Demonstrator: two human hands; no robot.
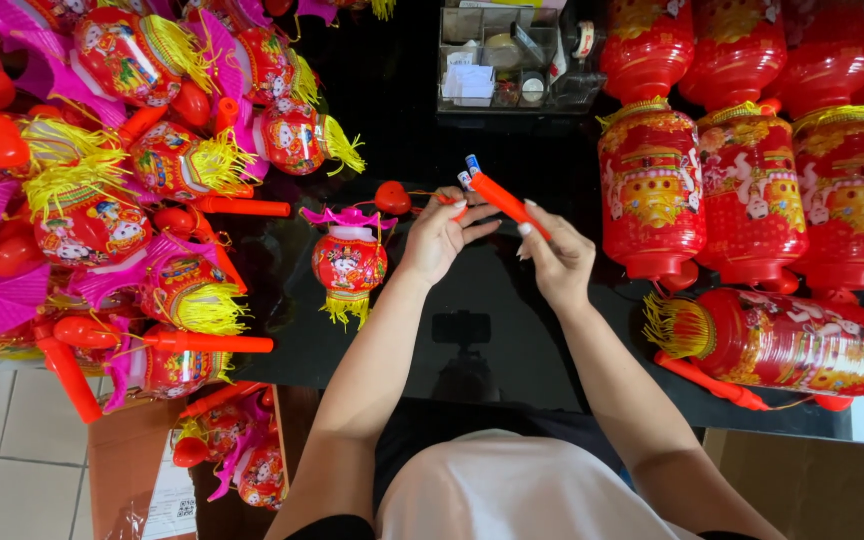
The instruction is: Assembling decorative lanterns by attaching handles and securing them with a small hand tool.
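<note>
Both forearms reach up to mid-frame over the glossy black bench point(512, 330). The right hand point(559, 257) pinches a smooth orange plastic stick point(508, 203), fingers clamped on it, blue-white tip pointing upper left. The left hand point(439, 235) curls shut around the stick's thin red cord. A small red lantern point(349, 262) with yellow fringe sits just left; a tasselled heap fills the left.

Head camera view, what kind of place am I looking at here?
Probably a small workshop or stall assembling toy lanterns: a heap of tasselled small lanterns, rows of large red lanterns, and a parts organiser on a black glossy table.
</note>
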